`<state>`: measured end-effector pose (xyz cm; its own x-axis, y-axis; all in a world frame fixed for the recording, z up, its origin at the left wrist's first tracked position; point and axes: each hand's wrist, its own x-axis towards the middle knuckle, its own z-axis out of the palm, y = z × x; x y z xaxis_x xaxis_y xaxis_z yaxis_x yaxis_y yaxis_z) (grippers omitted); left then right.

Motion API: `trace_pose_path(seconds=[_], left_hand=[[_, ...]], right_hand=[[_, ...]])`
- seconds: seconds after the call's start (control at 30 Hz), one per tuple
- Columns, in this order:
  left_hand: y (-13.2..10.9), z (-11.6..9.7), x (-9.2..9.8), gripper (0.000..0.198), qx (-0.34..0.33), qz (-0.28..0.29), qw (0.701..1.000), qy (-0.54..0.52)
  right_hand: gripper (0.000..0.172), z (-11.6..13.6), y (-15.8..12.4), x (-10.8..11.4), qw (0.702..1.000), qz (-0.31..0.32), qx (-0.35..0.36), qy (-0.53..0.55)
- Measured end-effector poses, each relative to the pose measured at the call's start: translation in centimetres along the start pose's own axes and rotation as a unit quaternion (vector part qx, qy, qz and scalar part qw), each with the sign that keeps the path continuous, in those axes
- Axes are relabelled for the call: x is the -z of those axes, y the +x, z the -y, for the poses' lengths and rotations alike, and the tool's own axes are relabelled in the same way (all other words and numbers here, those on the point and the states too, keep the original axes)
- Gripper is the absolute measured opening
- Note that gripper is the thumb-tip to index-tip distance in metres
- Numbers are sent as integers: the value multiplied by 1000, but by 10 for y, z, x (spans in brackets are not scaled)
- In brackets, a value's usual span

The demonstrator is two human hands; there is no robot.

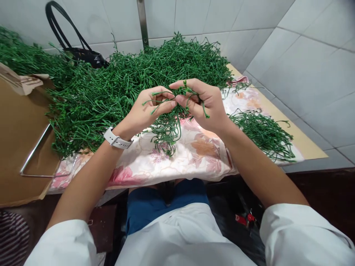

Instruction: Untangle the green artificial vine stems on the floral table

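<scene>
Pinching green stems, your left hand and right hand, both nearly closed, almost meet above the tabletop, back from its front edge. 1 large heap spreads along the back edge; 1 smaller pile lies near the right edge.

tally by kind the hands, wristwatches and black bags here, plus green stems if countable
Left hand and right hand: 2
Wristwatch: 1
Black bag: 1
Total: 4
Green stems are too tangled to count, so left out.
</scene>
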<state>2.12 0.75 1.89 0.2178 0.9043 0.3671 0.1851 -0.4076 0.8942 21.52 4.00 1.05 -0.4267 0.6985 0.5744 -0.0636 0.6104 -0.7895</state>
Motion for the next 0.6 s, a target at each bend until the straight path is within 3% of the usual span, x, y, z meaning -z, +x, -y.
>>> trace_pose_path(seconds=[0.2,0.37,0.47,0.6], left_hand=[[1,4,1,27,-5,-4,1000,-4],[1,3,1,16,-24,-13,999,27],[1,4,3,17,-52,-26,997,53],[1,6,3,27,-39,-26,997,57]], right_hand=[[37,-6,0,1,1000,-15,22,-13],[41,-6,4,5,999,-32,-9,-4],[43,-6,4,6,1000,-14,-5,-10],[46,-7,4,4,1000,-10,2,-18]])
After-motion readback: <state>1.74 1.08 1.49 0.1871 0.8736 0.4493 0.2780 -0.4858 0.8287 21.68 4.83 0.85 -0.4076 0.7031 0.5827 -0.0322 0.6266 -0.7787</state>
